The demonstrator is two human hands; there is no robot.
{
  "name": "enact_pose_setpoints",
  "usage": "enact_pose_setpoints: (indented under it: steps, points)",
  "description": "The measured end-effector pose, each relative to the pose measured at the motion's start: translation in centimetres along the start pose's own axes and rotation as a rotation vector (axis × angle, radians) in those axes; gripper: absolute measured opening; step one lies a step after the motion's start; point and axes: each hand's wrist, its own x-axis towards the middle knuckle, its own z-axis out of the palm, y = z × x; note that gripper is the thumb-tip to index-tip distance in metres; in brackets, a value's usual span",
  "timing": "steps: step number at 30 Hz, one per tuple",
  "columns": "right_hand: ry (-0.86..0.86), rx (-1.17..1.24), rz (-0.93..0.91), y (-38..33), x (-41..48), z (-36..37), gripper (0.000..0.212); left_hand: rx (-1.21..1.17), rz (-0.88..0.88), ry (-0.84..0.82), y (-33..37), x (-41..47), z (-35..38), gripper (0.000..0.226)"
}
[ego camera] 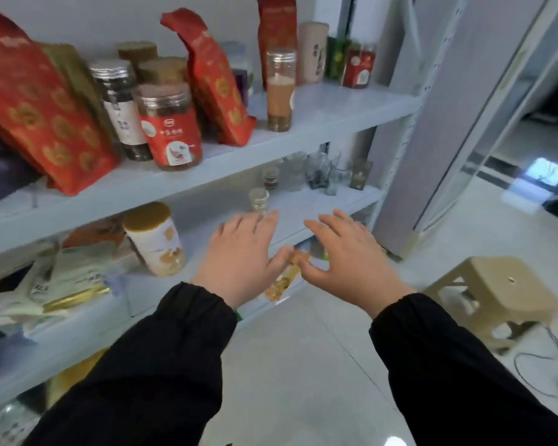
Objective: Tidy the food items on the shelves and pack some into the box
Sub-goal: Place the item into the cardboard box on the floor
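grey shelves [329,107] | left hand [242,252] fingers spread | right hand [351,255] fingers spread | orange packet [282,284] half hidden behind thumbs, blurred

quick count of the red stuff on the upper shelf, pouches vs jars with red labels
red pouches: 3
red-label jars: 2
total: 5

you're in a small shop or storeroom: metal shelves [319,123] stocked with food jars [169,127] and red pouches [39,117].
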Motion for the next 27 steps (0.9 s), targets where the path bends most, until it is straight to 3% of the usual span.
enact_pose_setpoints:
  steps: [4, 8, 10, 12, 19, 27]
  points:
    - [-0.008, 0.026, 0.055, 5.8, 1.8, 0.1, 0.088, 0.019, 0.064, -0.063, 3.3, 6.0, 1.4, 0.075]
    - [0.027, 0.064, 0.069, 12.6, 5.2, -0.9, 0.084, 0.042, 0.034, -0.053, 6.5, 11.9, 2.0, 0.092]
    - [-0.003, 0.06, 0.035, 16.0, 7.7, -1.6, 0.077, 0.045, -0.02, -0.034, 7.9, 14.9, 2.4, 0.079]
    - [-0.03, 0.073, -0.028, 18.8, 10.2, -2.0, 0.078, 0.028, -0.085, 0.009, 9.3, 17.2, 2.6, 0.067]
    - [-0.03, 0.158, -0.292, 24.3, 18.5, -3.4, 0.087, -0.068, -0.344, 0.166, 12.3, 21.2, 2.2, 0.067]
    - [-0.07, 0.195, -0.512, 23.2, 25.3, -4.4, 0.086, -0.244, -0.548, 0.476, 11.1, 22.4, 1.4, 0.071]
